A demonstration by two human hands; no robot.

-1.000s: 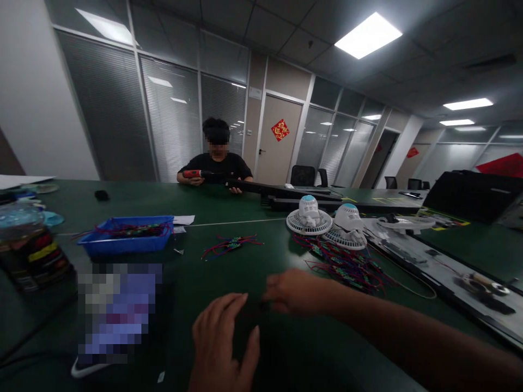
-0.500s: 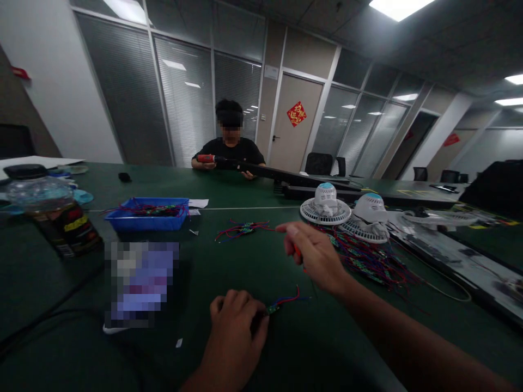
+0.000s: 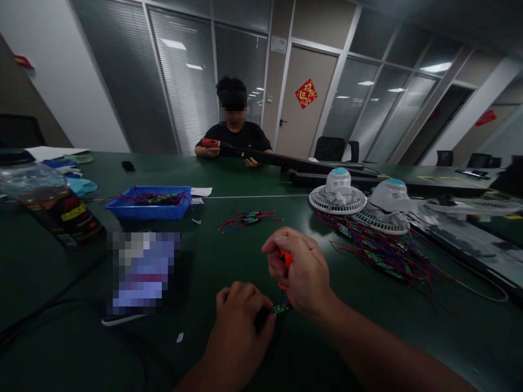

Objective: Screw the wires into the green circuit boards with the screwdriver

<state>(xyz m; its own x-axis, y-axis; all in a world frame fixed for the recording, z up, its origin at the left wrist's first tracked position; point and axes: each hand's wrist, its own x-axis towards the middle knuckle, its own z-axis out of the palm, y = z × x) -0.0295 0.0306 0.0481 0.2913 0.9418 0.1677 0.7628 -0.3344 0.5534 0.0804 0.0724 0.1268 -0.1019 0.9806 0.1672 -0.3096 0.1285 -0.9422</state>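
Observation:
My left hand (image 3: 243, 321) rests low over the table, thumb and fingers pinching one end of a small green circuit board (image 3: 280, 308). Red and blue wires leave the board's far end, partly covered by my other hand. Just above that end is my right hand (image 3: 304, 269), its fingers curled around an orange-handled tool (image 3: 287, 260). Most of the tool is hidden in the palm, and its thin lower end points down toward the wires; its exact kind does not show. Farther off lie several wired circuit boards (image 3: 250, 218) in a small group.
A blue tray (image 3: 151, 212) holds more wired boards. At right, a large heap of wired boards (image 3: 379, 256) lies by white fans (image 3: 339, 190). A bottle (image 3: 61, 212) and a blurred-out device (image 3: 143, 275) stand left. Across the table a person (image 3: 232, 130) holds a red-ended tool.
My right hand has come down and nearer, bringing the orange-handled tool to the wires at the circuit board. My left hand keeps its pinch. The view has tilted slightly.

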